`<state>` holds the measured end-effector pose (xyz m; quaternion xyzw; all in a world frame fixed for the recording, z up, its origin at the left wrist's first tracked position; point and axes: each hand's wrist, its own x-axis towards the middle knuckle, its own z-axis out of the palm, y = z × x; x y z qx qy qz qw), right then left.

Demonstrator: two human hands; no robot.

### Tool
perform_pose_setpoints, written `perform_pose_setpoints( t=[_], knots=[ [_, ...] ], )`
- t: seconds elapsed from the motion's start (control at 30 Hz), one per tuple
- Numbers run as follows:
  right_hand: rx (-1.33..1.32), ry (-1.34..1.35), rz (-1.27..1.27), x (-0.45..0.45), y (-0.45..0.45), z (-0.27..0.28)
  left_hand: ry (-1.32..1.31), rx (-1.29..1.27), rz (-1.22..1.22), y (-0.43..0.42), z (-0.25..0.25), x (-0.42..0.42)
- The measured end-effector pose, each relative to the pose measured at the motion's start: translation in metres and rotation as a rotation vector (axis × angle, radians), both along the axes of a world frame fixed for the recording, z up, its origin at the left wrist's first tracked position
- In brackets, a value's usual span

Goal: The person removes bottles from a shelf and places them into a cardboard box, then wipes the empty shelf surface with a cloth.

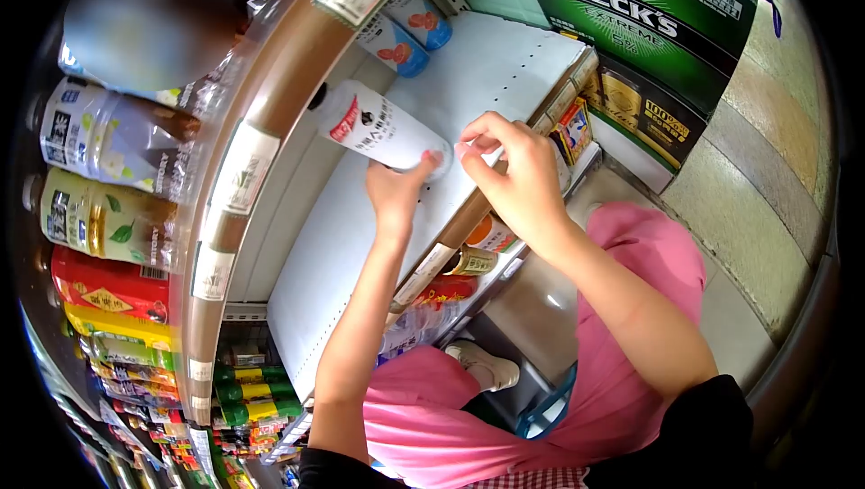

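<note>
Head view: the left hand [396,187] has its fingers wrapped around the lower part of a white bottle with a dark cap [383,124], held over a white shelf board [338,228]; whether the base touches the board cannot be told. The right hand [523,174] is just beside the bottle's base, its fingers curled narrow with thumb and forefinger close together; I cannot tell whether they pinch anything. Farther back on the board stand blue-and-white containers with grapefruit pictures [396,46]. A green Beck's box [635,16] is beyond the shelf's end, and a row of labelled drink bottles [104,217] lines the left.
</note>
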<state>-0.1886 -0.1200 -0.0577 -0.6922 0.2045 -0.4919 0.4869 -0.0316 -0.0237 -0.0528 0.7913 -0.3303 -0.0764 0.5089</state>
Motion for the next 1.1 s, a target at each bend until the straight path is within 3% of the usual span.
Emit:
perform_pose_setpoints(
  t=[0.23, 0.47, 0.7, 0.9, 1.0, 1.1],
  knots=[
    [-0.014, -0.029, 0.045, 0.006, 0.008, -0.006, 0.037, -0.025, 0.041, 0.018, 0.017, -0.032],
    [-0.003, 0.005, 0.053, 0.006, 0.008, -0.007, -0.101, -0.410, 0.001, 0.007, 0.069, -0.031],
    [0.103, 0.019, 0.176, 0.001, 0.010, -0.005, -0.157, -0.432, 0.012, 0.004, 0.082, -0.024],
    [1.011, 0.014, 0.948, -0.027, 0.028, 0.006, -0.401, -0.274, 0.150, 0.033, 0.088, -0.053],
    [1.310, -0.184, 1.107, -0.020, 0.051, 0.004, -0.712, -0.162, 0.189, 0.048, 0.095, -0.082],
    [1.422, -0.308, 1.184, -0.019, 0.060, 0.003, -0.822, -0.065, 0.216, 0.064, 0.094, -0.105]
  ],
)
